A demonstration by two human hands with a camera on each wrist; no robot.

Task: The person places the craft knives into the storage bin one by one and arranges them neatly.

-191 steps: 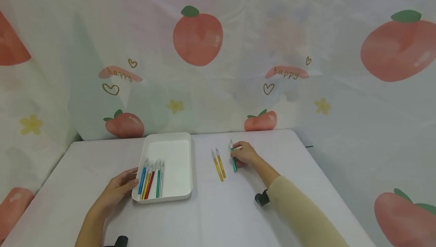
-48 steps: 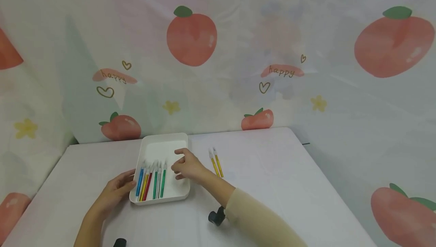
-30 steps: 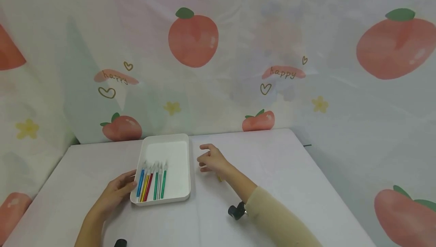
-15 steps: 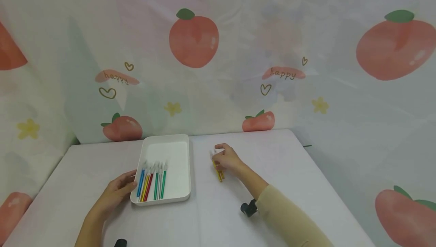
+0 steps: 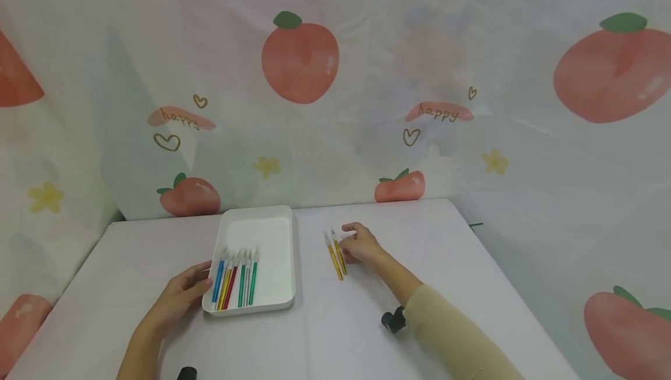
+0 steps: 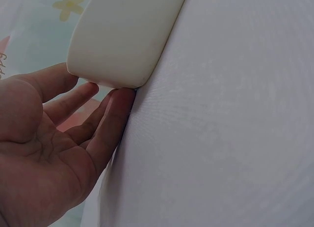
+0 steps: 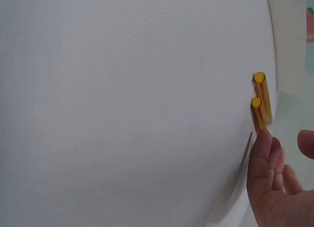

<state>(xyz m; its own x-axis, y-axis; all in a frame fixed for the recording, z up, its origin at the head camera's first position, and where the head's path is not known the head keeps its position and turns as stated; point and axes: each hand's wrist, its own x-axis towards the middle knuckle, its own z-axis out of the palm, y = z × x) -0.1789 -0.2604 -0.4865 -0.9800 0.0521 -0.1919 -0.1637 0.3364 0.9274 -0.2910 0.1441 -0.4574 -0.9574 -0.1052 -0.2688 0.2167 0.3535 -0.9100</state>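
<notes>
In the head view, a white tray (image 5: 275, 252) stands on the table, with several slim pen-shaped tools, apparently capped craft knives (image 5: 243, 284), lying side by side in its left half. They have blue, yellow, red, green and silver barrels. My left hand (image 5: 180, 292) is at the tray's left side; in the left wrist view its extended fingertips touch the outer wall (image 6: 113, 60). To the right of the tray lie two yellow craft knives (image 5: 335, 262), close together. My right hand (image 5: 363, 246) is beside the right-hand one, fingertips at its barrel (image 7: 258, 114), thumb standing apart.
A white cloth covers the table (image 5: 314, 333). Behind it hangs a curtain (image 5: 356, 135) printed with peaches and flowers. A black wrist camera (image 5: 393, 320) sits under the right forearm.
A green craft knife held earlier in my right hand now lies in the tray. That hand has since moved right, from over the tray to the yellow knives. My left hand has stayed at the tray.
</notes>
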